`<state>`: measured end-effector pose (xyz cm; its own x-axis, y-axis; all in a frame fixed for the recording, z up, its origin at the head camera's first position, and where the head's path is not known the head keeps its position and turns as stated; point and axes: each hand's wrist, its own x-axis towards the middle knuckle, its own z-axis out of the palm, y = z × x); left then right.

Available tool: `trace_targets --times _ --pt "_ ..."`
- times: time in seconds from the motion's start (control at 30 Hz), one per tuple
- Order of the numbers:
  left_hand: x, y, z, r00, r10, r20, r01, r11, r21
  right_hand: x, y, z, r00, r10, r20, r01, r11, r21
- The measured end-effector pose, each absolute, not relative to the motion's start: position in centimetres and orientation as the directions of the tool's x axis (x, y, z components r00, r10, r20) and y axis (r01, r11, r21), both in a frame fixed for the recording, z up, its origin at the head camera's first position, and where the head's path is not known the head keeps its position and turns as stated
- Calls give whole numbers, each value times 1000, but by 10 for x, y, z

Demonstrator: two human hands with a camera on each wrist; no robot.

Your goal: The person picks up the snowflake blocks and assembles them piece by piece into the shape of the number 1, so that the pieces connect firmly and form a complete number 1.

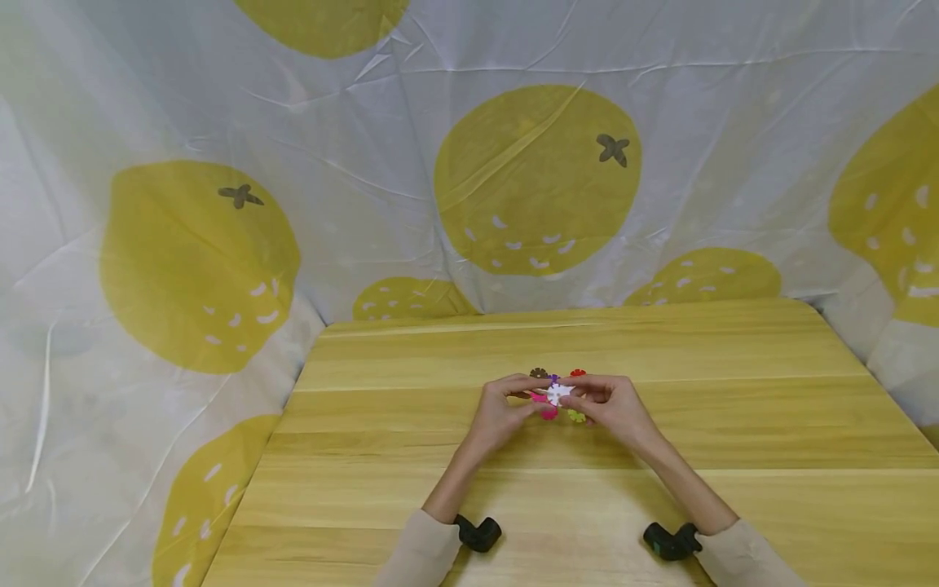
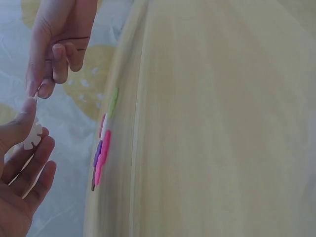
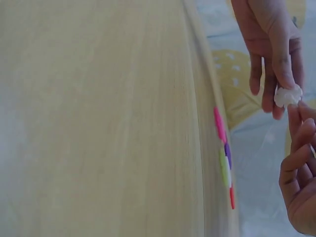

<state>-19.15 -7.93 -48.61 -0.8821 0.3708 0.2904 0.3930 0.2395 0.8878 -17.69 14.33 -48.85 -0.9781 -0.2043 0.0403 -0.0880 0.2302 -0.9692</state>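
left fingers (image 2: 32, 166): pinching white disc (image 1: 559, 395) | right fingers (image 1: 597, 381): pinched at its edge

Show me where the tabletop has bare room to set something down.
The wooden tabletop is bare from the left hand to the left edge, from the right hand to the right edge, and beyond the coloured snowflake discs. It is crowded mid-table, where both hands hold a white snowflake disc.

Plain beige sleeves (image 1: 420, 550) end near bare hands (image 1: 502, 414); a black, bent, rounded camera (image 1: 481, 535) sits beside each.
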Motion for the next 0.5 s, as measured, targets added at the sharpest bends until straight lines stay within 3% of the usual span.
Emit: trace_targets --times 0.5 --pt "-194 -80 -487 -900 374 223 351 322 879 -183 147 -491 -966 -258 -28 -40 255 -966"
